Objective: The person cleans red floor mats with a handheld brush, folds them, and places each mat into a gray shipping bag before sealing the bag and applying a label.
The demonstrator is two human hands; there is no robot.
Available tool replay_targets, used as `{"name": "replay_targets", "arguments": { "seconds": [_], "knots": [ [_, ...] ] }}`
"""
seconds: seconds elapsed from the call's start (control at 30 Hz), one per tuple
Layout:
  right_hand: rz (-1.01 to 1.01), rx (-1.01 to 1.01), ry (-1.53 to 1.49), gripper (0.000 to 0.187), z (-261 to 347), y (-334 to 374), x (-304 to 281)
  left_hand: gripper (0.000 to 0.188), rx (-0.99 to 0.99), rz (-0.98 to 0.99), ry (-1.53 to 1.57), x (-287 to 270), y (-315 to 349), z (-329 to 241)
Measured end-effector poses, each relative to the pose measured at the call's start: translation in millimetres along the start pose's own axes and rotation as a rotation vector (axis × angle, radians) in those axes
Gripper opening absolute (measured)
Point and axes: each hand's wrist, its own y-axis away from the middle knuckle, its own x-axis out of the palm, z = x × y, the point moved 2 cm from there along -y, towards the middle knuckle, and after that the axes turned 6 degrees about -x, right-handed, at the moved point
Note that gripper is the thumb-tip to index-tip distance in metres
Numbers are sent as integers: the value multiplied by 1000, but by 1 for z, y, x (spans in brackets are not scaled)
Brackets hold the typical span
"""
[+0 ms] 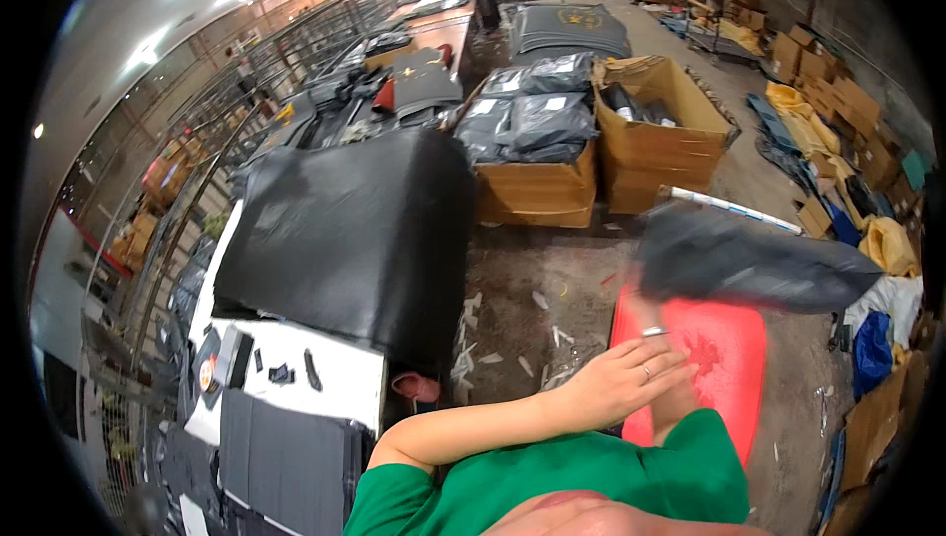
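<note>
My left hand (639, 378), with a ring on one finger, reaches across to the right. Its fingers are stretched out over my right forearm and hold nothing. My right hand (643, 288) grips the left end of a dark grey plastic bag (754, 258), which stretches off to the right and is smeared by motion. The bag hides most of the fingers. A bracelet circles the right wrist. Under both arms is a red padded seat (734, 349).
A big black sheet (345, 231) drapes over the white table (340, 368) on my left. Stacked dark panels (286, 457) lie nearer. Ahead stand a carton (537, 191) full of wrapped packages and an open carton (660, 157). Scraps (527, 367) litter the floor; more cartons (847, 102) line the right.
</note>
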Motion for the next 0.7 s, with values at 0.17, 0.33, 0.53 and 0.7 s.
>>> {"name": "replay_targets", "arguments": {
  "seconds": [0.17,0.33,0.53,0.7],
  "knots": [
    [-503,-1175,298,53,374,94,-11,44,-343,392,354,54,36,75],
    [-589,-912,951,43,355,143,-66,37,-919,293,500,46,167,130],
    [-477,215,-166,27,-11,146,-241,35,-1158,158,346,-6,244,143],
    [-613,1108,164,25,-356,40,-42,31,-1446,-191,234,-73,341,141]
  ]
}}
